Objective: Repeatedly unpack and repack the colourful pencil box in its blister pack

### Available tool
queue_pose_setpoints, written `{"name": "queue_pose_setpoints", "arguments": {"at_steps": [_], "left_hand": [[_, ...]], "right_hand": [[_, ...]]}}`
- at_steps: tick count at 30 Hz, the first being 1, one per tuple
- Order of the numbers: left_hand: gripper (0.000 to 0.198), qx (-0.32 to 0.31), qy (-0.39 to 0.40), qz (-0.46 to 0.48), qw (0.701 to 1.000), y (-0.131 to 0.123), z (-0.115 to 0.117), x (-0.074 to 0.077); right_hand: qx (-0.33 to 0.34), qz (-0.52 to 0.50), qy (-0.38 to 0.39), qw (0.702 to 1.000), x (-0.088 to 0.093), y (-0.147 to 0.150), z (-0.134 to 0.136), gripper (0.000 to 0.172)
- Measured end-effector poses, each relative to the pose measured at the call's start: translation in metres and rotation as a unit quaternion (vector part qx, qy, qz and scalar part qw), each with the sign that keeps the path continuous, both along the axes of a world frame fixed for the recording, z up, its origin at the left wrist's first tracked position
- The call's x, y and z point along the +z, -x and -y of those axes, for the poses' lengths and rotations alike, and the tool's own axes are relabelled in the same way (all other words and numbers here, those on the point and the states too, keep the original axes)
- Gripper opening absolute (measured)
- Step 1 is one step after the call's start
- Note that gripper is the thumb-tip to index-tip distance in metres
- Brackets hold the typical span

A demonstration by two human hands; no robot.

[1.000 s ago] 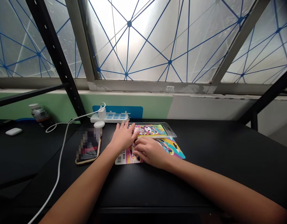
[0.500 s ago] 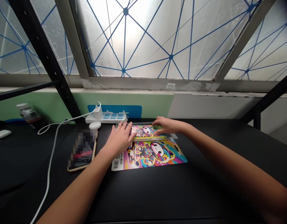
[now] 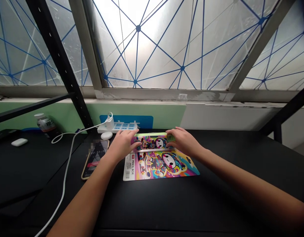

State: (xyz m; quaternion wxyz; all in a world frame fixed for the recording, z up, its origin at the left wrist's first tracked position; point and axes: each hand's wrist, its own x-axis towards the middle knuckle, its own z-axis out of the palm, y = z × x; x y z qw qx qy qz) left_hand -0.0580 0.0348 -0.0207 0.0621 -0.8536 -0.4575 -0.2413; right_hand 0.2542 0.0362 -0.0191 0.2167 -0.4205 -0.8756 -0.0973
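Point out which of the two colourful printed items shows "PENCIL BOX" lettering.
The flat card nearer the camera: that lettering stands beside a barcode at its left end. The narrower case, held between left hand and right hand, shows none.

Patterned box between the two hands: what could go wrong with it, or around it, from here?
The patterned box might slip if the left hand or right hand loosened, since they hold it near its ends. The printed card lies close by on the desk and could get nudged. The phone sits near the left forearm, so an outward swing might bump it.
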Motion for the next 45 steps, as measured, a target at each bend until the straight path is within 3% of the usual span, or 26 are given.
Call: {"name": "queue_pose_setpoints", "arguments": {"at_steps": [5,8,12,16,20,25,33,38,41,45], "left_hand": [[0.037,-0.068,-0.154,0.046,0.985,-0.007,0.036,0.017],[0.029,-0.088,-0.172,0.060,0.979,-0.013,0.074,0.013],[0.031,-0.076,-0.098,0.047,0.991,-0.016,0.119,-0.016],[0.048,-0.037,0.033,0.084,0.995,-0.015,0.142,-0.040],[0.077,0.029,0.168,0.156,0.973,-0.010,0.148,-0.041],[0.072,0.040,0.220,0.175,0.959,-0.008,0.146,-0.039],[0.094,0.065,0.245,0.213,0.943,-0.009,0.146,-0.041],[0.104,0.058,0.259,0.218,0.939,-0.009,0.147,-0.038],[0.108,0.069,0.276,0.210,0.936,-0.010,0.148,-0.036],[0.105,0.078,0.282,0.212,0.933,-0.010,0.148,-0.036]], "right_hand": [[0.019,-0.019,-0.113,0.993,0.006,-0.006,0.042,0.030],[0.042,-0.019,-0.183,0.982,0.002,-0.017,0.077,0.028],[0.092,-0.015,-0.176,0.980,-0.020,-0.028,0.114,0.029],[0.100,-0.025,-0.050,0.993,-0.036,-0.030,0.129,0.023],[0.073,-0.054,0.066,0.994,-0.035,-0.030,0.130,0.052],[0.046,-0.096,0.162,0.981,-0.034,-0.039,0.125,0.069],[0.026,-0.219,0.251,0.943,-0.029,-0.042,0.118,0.070],[-0.053,-0.340,0.301,0.889,-0.025,-0.039,0.107,0.049],[-0.101,-0.392,0.307,0.861,-0.029,-0.035,0.097,0.054],[-0.092,-0.432,0.304,0.844,-0.033,-0.032,0.090,0.053]]}}
